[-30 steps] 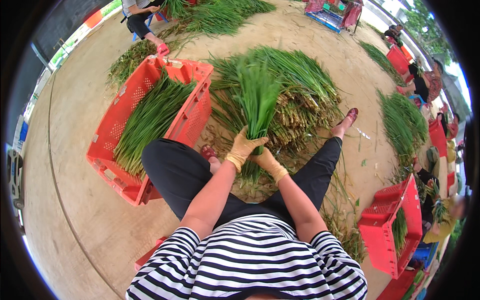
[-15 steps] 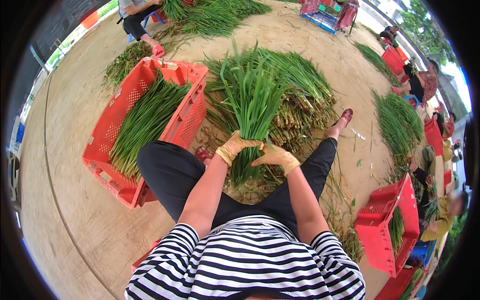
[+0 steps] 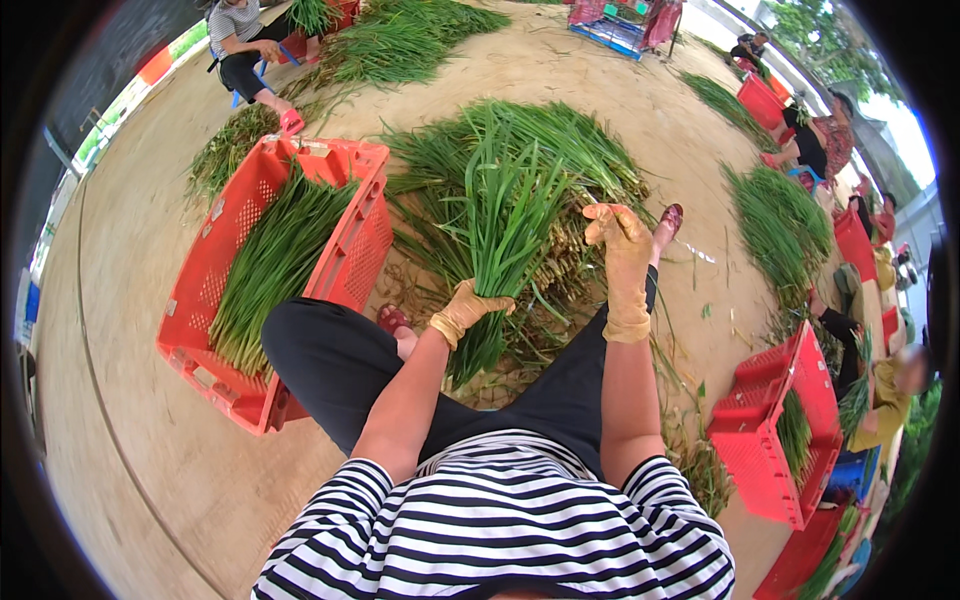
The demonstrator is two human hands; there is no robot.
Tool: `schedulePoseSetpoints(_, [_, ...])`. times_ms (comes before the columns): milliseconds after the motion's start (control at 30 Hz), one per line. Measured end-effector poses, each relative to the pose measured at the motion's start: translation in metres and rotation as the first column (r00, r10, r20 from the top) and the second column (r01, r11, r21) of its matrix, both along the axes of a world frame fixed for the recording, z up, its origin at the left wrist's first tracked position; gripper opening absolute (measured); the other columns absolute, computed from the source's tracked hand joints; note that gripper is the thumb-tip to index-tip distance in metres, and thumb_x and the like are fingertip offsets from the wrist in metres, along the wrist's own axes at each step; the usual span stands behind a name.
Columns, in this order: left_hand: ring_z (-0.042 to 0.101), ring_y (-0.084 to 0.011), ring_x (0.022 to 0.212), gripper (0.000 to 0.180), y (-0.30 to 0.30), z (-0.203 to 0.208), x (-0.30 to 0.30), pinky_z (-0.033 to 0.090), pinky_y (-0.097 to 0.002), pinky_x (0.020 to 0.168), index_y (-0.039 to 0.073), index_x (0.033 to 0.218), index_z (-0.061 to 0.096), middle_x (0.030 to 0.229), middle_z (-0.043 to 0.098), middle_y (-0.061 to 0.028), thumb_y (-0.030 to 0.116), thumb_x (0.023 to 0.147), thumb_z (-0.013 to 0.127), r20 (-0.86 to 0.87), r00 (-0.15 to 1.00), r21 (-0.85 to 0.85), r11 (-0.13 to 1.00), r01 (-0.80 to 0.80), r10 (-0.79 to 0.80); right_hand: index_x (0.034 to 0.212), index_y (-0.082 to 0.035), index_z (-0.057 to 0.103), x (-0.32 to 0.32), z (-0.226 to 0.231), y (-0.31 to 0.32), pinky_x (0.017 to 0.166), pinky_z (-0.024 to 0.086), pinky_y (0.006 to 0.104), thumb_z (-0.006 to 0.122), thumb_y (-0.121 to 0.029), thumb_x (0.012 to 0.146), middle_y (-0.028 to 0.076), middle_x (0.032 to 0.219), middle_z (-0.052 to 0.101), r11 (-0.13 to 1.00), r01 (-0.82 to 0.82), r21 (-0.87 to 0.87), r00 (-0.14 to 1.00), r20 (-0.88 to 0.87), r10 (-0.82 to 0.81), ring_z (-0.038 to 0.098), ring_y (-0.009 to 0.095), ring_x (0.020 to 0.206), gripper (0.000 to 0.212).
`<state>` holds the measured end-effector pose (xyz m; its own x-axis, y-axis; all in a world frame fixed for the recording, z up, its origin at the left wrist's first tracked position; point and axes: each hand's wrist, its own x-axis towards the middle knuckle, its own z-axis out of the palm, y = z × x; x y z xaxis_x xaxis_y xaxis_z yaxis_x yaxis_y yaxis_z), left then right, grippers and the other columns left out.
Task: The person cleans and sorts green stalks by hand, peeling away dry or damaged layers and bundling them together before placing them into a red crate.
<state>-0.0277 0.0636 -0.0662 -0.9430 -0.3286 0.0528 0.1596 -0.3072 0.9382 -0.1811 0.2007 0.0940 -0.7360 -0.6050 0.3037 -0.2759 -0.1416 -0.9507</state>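
Note:
My left hand (image 3: 467, 309), in a yellowish glove, is closed round a bunch of chives (image 3: 497, 225). Its long green leaves fan out away from me, and the other ends hang below my fist between my knees. To the right of the bunch, my gloved right hand (image 3: 622, 255) is raised with its fingers bent together. A thin pale strand shows by its fingertips, but what they pinch, if anything, is too small to tell. Beyond both hands lies a heap of loose chives (image 3: 590, 140) on the ground, with its pale, dirty root ends toward me.
At my left knee stands a red plastic crate (image 3: 345, 255) with chives laid lengthwise in it. Another red crate (image 3: 745, 445) is at the right. Further chive piles (image 3: 785, 225) and seated people (image 3: 830, 135) line the right side. A person (image 3: 240, 45) sits at the far left.
My right hand has left the bunch and moved up and to the right. My left hand still grips the bunch, which has shifted slightly left and down.

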Motion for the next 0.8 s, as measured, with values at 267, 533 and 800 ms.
schedulePoseSetpoints(267, [0.060, -0.0176, 0.073, 0.022, 0.004, -0.008, -0.001, 0.050, -0.0303, 0.066, -0.004, 0.092, 0.059, 0.082, 0.063, -0.0105, -0.001, 0.072, 0.067, 0.049, 0.999, -0.004, 1.000, 0.009, -0.009, 0.095, 0.002, 0.057, 0.002, -0.007, -0.015, 0.067, 0.043, 0.0211, 0.066, -0.010, 0.076, 0.004, 0.091, 0.059, 0.941, -0.085, -0.326, 0.996, -0.012, 0.086, 0.051, 0.007, 0.075, 0.024])
schedulePoseSetpoints(533, [0.061, -0.0187, 0.076, 0.025, 0.006, -0.013, -0.001, 0.051, -0.0307, 0.067, -0.005, 0.095, 0.057, 0.085, 0.063, -0.0114, -0.004, 0.072, 0.066, 0.044, 0.998, 0.021, 0.999, 0.033, -0.033, 0.084, 0.000, 0.062, 0.003, -0.009, -0.014, 0.050, 0.037, 0.0188, 0.063, -0.012, 0.079, 0.000, 0.076, 0.059, 0.985, 0.066, -0.160, 0.982, 0.184, -0.036, 0.046, 0.005, 0.055, 0.013])
schedulePoseSetpoints(800, [0.060, -0.0186, 0.078, 0.026, 0.012, -0.009, -0.002, 0.050, -0.0307, 0.070, -0.005, 0.096, 0.057, 0.088, 0.063, -0.0114, -0.007, 0.071, 0.064, 0.090, 0.996, 0.098, 0.995, 0.021, -0.030, 0.082, -0.006, 0.061, 0.001, -0.027, -0.005, 0.041, 0.032, 0.0196, 0.054, -0.023, 0.086, 0.001, 0.075, 0.061, 0.946, 0.097, -0.309, 0.915, 0.401, 0.037, 0.041, 0.007, 0.045, 0.018])
